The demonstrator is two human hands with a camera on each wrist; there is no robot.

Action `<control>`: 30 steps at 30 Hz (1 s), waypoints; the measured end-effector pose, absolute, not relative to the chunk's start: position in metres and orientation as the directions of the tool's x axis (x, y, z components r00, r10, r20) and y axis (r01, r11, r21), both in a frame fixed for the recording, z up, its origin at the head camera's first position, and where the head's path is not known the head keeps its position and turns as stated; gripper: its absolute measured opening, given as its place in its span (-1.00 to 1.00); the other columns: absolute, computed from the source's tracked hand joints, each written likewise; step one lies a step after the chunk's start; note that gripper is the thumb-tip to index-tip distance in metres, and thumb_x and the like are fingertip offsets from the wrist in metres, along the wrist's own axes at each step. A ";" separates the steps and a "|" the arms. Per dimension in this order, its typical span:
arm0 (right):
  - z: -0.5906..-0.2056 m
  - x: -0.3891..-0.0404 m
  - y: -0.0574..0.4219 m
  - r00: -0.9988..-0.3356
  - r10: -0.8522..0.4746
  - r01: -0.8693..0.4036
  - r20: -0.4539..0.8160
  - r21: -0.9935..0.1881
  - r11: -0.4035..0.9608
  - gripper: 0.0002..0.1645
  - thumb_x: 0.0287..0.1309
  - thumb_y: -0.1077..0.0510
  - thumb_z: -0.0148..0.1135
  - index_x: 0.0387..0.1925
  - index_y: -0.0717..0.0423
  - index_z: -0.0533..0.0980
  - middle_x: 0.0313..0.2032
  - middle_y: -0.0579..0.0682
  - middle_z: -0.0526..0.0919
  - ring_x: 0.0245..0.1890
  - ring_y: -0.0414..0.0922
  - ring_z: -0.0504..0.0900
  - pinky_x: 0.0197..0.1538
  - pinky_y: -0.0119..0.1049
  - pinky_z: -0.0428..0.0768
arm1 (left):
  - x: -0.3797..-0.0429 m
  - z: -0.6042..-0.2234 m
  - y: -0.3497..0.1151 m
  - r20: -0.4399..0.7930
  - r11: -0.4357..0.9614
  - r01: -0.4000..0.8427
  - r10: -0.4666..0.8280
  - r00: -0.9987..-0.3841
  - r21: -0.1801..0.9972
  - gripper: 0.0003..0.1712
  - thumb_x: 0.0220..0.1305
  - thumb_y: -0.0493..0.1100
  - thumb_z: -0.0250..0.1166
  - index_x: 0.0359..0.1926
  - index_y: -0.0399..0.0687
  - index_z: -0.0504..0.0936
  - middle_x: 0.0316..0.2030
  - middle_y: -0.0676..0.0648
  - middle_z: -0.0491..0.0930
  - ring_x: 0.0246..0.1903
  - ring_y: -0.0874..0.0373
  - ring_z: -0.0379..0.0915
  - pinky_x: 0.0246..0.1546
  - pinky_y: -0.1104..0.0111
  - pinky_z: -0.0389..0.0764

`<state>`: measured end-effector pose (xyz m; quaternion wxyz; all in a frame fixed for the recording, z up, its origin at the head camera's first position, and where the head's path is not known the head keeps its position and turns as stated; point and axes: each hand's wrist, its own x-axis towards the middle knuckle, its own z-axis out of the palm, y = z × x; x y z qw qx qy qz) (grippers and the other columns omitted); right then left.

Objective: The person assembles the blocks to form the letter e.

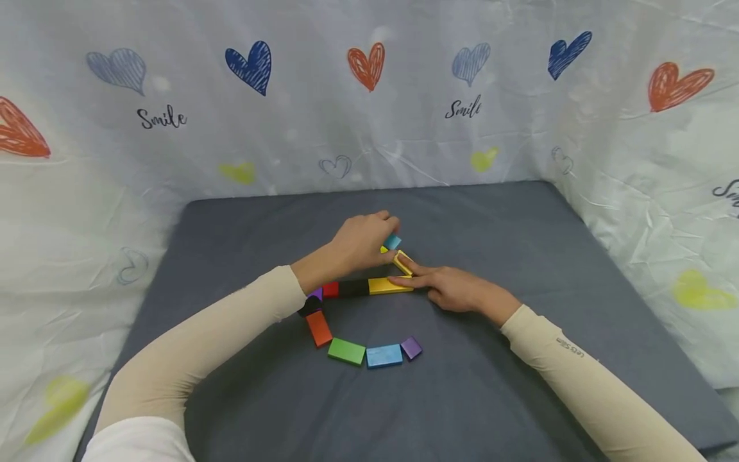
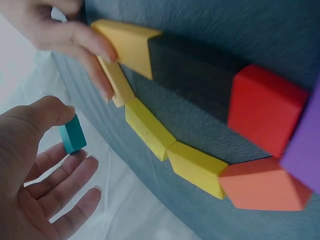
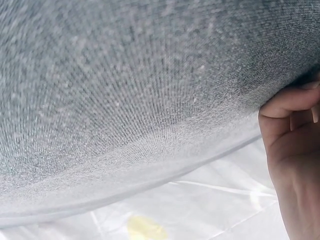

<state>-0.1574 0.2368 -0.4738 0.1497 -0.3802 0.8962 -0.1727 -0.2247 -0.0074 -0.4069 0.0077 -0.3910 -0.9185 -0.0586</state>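
Observation:
My left hand [image 1: 360, 242] pinches a small teal block [image 2: 74, 135] between thumb and fingers, above the far end of a curved row. Two outstretched fingers of my right hand [image 1: 458, 289] touch an orange-yellow block [image 1: 383, 286] and the slanted pale yellow block [image 2: 119, 82] that meets its end. Beside the orange-yellow block lie a black block [image 2: 192, 72] and a red block [image 2: 267, 107]. Two yellow blocks [image 2: 147, 127] and an orange block [image 2: 265, 184] continue the row, mostly hidden behind my left hand in the head view.
Nearer to me, an orange-red block [image 1: 319, 328], a green block [image 1: 346, 351], a blue block [image 1: 383, 356] and a small purple block [image 1: 412, 348] form another curve on the dark grey cloth [image 1: 491, 385]. A white curtain [image 1: 312, 96] printed with hearts surrounds the table.

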 end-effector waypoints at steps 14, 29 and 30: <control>-0.470 -0.157 0.236 -0.702 -0.697 -0.586 -0.148 -0.436 0.683 -0.11 0.35 0.47 0.03 0.58 -0.25 0.34 0.68 -0.06 -0.03 -0.28 -0.08 0.59 -0.29 -0.29 0.43 | -0.164 -0.415 -0.025 0.083 0.628 0.768 0.765 -0.639 0.128 -0.57 0.33 0.14 0.42 0.06 0.05 0.59 -0.20 0.08 0.57 -0.46 0.23 0.45 -0.45 0.40 0.51; -0.471 -0.157 0.234 -0.677 -0.724 -0.608 -0.134 -0.453 0.652 -0.17 0.50 0.39 0.02 0.62 -0.31 0.25 0.71 -0.03 -0.14 -0.45 -0.18 0.55 -0.23 -0.24 0.47 | -0.105 -0.434 -0.003 0.060 0.555 0.813 0.818 -0.571 0.178 -0.54 0.30 0.26 0.43 0.01 0.12 0.59 -0.14 0.13 0.58 -0.45 0.32 0.41 -0.44 0.47 0.49; -0.471 -0.157 0.234 -0.669 -0.732 -0.618 -0.126 -0.451 0.643 -0.17 0.51 0.39 0.03 0.63 -0.31 0.24 0.71 0.00 -0.15 -0.34 -0.13 0.64 -0.18 -0.23 0.50 | -0.102 -0.436 -0.002 0.062 0.552 0.817 0.821 -0.567 0.165 -0.55 0.30 0.27 0.43 -0.01 0.12 0.59 -0.16 0.14 0.57 -0.45 0.32 0.41 -0.43 0.47 0.49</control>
